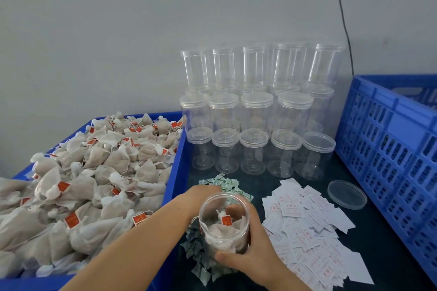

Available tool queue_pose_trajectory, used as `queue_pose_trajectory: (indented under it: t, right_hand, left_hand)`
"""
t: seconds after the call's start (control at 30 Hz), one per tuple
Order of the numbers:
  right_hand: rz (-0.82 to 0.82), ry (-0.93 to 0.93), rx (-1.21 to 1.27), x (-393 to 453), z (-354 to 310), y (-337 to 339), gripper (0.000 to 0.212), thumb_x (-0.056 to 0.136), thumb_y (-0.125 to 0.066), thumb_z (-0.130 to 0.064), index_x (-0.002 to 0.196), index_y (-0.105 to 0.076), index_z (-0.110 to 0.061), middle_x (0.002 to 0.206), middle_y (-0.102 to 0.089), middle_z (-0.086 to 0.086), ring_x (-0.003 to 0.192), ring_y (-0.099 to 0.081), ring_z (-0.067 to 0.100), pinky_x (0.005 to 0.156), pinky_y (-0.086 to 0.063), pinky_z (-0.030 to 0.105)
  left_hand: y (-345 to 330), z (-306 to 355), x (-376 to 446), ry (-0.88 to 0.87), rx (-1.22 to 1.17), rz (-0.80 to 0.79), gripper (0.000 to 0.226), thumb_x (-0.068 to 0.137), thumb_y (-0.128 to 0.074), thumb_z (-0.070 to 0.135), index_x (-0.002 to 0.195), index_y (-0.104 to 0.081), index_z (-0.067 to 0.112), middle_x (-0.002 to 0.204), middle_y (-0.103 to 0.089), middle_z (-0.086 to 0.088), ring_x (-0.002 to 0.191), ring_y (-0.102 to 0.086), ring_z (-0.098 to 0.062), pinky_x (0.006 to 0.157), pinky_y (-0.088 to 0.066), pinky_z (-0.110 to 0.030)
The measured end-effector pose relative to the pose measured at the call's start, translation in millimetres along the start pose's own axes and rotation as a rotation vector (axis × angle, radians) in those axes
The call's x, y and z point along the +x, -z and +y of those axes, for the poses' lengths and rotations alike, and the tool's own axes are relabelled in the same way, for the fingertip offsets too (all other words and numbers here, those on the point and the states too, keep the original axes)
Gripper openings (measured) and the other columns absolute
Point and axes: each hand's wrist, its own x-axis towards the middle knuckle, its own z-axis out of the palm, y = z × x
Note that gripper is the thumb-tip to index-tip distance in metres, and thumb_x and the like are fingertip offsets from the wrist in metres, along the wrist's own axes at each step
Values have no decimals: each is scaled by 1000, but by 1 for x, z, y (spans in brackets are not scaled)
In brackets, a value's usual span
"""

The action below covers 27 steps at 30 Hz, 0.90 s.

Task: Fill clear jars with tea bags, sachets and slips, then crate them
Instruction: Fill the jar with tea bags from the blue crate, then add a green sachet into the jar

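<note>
Jar [224,222], lid off and part full of tea bags, sits over the sachets [201,257] with my right hand [248,250] curled round it; I'd hold it upright while my left hand [203,192] picks one sachet, its fingers hidden. Going down in size I count two crates, roughly two dozen empty jars [255,111], one loose lid [347,194]; bags, slips [307,227] and sachets are uncountable heaps.

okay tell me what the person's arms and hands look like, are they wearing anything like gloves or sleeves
Both are bare as far as the picture shows. The left hand and the right hand have no gloves, and no rings show on the fingers that can be seen. Both forearms are uncovered down to the frame's lower edge, with no sleeve, watch or wristband in view. The left hand's fingers are partly hidden behind the jar, so those cannot be checked.
</note>
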Motion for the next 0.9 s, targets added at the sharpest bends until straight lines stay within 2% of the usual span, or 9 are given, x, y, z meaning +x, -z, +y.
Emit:
queue_pose_trajectory:
  t: [0.1,0.2,0.3,0.4,0.47,0.57,0.7,0.8,0.9]
  right_hand:
    - [7,-30,-13,-3,4,-1,93,62,-89,-28,132,-38,-61,125,-54,-28,124,-53,1,96,-43,12]
    - [5,-66,1,-6,9,-2,97,60,-90,-35,132,-31,-65,123,-49,-33,122,-51,-3,94,-43,10]
    - [-7,-84,-3,-7,11,-3,97,59,-89,-38,132,-30,-63,125,-46,-32,125,-48,-2,95,-44,13]
    - [-8,-83,-10,-6,11,-4,97,60,-89,-35,135,-32,-58,126,-47,-29,125,-48,-1,95,-46,15]
    - [-15,-88,13,-6,11,-5,98,61,-90,-31,137,-34,-52,129,-48,-23,124,-52,3,93,-50,19]
    - [-13,-90,34,-4,7,-4,97,63,-91,-28,143,-37,-34,141,-48,-4,128,-55,14,96,-53,31]
    - [-11,-95,19,-4,-5,0,99,62,-91,-27,143,-35,-38,132,-57,-22,125,-56,3,93,-48,13]
    - [-24,-65,10,-4,-18,8,99,63,-92,-16,141,-36,-38,128,-59,-26,118,-60,-1,88,-50,12]
    - [-24,-50,24,-6,-30,21,96,64,-92,-7,139,-38,-34,127,-59,-28,118,-59,-2,88,-49,10]
  left_hand:
    - [8,-10,-11,-75,-145,207,4,92,-54,17,94,-56,20,94,-61,1,89,-59,-20,78,-49,-32]
    - [25,-28,-31,-89,-415,435,14,88,-62,13,94,-55,23,90,-63,8,85,-62,-10,78,-52,-26]
    - [48,-32,-62,-172,-515,547,21,86,-69,20,84,-55,37,81,-63,17,77,-61,5,71,-47,-9]
    - [58,-21,-92,-280,-488,488,16,83,-71,27,80,-61,38,80,-63,20,79,-59,9,74,-44,-6]
    - [56,-8,-104,-319,-344,411,6,84,-70,30,90,-68,31,84,-58,19,80,-55,6,74,-41,-6]
    - [46,11,-106,-315,-160,324,18,89,-64,29,105,-68,24,95,-59,13,80,-49,-1,72,-37,-11]
    - [41,31,-102,-219,-17,272,17,90,-57,21,104,-64,20,101,-65,4,94,-57,-16,80,-48,-34]
    - [43,44,-96,-207,117,233,15,91,-51,16,98,-64,15,92,-63,0,87,-59,-21,66,-40,-32]
    - [49,57,-92,-234,135,237,12,90,-51,14,91,-63,15,82,-54,1,77,-53,-21,63,-36,-30]
